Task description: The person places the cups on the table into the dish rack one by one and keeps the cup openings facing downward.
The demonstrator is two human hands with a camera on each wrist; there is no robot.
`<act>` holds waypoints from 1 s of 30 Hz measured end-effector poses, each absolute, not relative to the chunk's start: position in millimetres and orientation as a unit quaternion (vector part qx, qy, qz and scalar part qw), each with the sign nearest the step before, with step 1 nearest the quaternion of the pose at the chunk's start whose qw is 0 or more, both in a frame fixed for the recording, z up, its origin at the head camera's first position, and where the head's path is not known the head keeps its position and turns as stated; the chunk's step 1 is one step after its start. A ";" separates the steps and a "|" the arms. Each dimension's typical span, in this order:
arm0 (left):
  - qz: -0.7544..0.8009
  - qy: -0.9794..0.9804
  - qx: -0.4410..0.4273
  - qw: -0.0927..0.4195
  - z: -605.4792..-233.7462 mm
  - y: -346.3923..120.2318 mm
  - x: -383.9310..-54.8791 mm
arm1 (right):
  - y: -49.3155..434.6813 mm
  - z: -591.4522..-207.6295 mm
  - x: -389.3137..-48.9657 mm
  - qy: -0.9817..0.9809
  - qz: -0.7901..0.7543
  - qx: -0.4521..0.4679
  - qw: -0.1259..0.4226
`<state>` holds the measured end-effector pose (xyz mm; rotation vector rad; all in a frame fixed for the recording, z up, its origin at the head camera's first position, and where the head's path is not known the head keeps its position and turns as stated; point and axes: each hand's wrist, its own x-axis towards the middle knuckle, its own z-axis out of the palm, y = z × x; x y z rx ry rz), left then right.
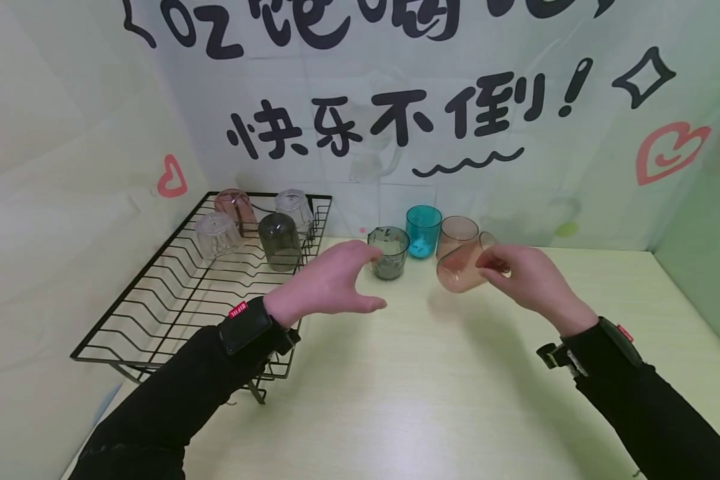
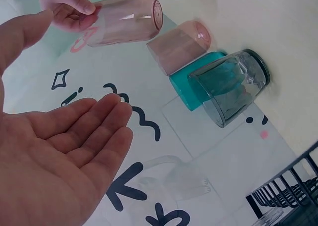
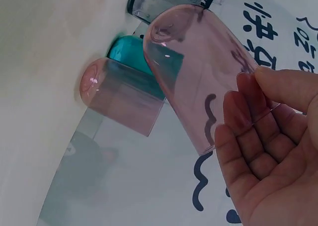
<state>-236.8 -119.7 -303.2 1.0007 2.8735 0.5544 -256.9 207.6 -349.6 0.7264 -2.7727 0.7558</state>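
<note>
My right hand (image 1: 534, 280) pinches a clear pink glass (image 1: 461, 268) at its rim, between thumb and fingers. That glass is held tilted above the table, its rounded base pointing left and down. Right behind it stands a second pink glass (image 1: 458, 228). Beside that one are a teal glass (image 1: 423, 227) and a grey faceted glass (image 1: 391, 259), both upright. My left hand (image 1: 327, 280) hovers between the rack and the held glass, holding nothing. In the left wrist view its fingers (image 2: 94, 131) are extended, the palm showing.
On the left stands a black wire dish rack (image 1: 183, 293). Upside-down glasses sit at its far end: a pink one (image 1: 235, 205), a dark grey one (image 1: 279, 240) and two clear ones. A printed sheet (image 1: 336, 73) hangs behind the pale table (image 1: 432, 393).
</note>
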 end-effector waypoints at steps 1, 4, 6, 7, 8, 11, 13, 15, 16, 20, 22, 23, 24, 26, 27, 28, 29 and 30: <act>0.179 0.930 0.322 0.024 -302.7 -120.1 -237.4 | 207.1 -348.7 -255.9 -0.930 0.259 0.245 0.092; 0.171 0.933 0.315 0.026 -301.7 -121.0 -239.2 | 205.7 -345.7 -253.0 -0.925 0.273 0.244 0.104; 0.166 0.936 0.310 0.027 -301.2 -121.3 -240.1 | 204.5 -343.6 -251.1 -0.922 0.285 0.240 0.109; 0.165 0.936 0.308 0.028 -300.9 -121.2 -240.6 | 203.9 -342.6 -250.0 -0.920 0.290 0.240 0.111; 0.166 0.937 0.306 0.029 -300.5 -121.1 -241.1 | 203.4 -341.5 -248.7 -0.918 0.296 0.239 0.114; 0.168 0.937 0.304 0.029 -299.3 -119.9 -242.7 | 201.6 -338.3 -244.9 -0.914 0.311 0.234 0.117; 0.174 0.936 0.305 0.027 -298.6 -118.9 -244.5 | 200.1 -335.9 -242.2 -0.911 0.318 0.232 0.120; 0.184 0.934 0.307 0.021 -297.7 -117.7 -246.4 | 198.5 -333.3 -239.7 -0.909 0.327 0.228 0.122; 0.191 0.932 0.307 0.019 -297.2 -117.2 -247.2 | 197.7 -331.9 -238.5 -0.908 0.331 0.226 0.123; 0.215 0.928 0.305 0.015 -295.5 -115.3 -249.8 | 195.8 -327.1 -235.2 -0.902 0.352 0.218 0.126; 0.225 0.926 0.304 0.015 -294.6 -114.5 -250.4 | 195.9 -325.7 -234.5 -0.899 0.360 0.216 0.127; 0.228 0.925 0.304 0.015 -294.2 -114.0 -250.7 | 196.0 -325.2 -234.2 -0.897 0.364 0.215 0.128; 0.231 0.924 0.305 0.014 -293.5 -113.5 -250.8 | 196.3 -324.8 -234.0 -0.896 0.367 0.214 0.130; 0.240 0.921 0.306 0.013 -292.2 -112.5 -251.2 | 196.6 -324.1 -233.5 -0.893 0.376 0.211 0.131; 0.245 0.920 0.306 0.011 -291.2 -112.1 -251.2 | 196.7 -323.6 -233.3 -0.891 0.380 0.210 0.132; 0.249 0.919 0.305 0.009 -290.3 -111.7 -251.4 | 196.7 -323.2 -233.2 -0.889 0.385 0.209 0.134; 0.252 0.918 0.305 0.006 -289.4 -111.3 -251.7 | 196.6 -322.8 -233.1 -0.887 0.389 0.208 0.135; 0.256 0.917 0.305 0.004 -288.3 -111.1 -251.8 | 196.4 -322.4 -233.0 -0.885 0.395 0.207 0.137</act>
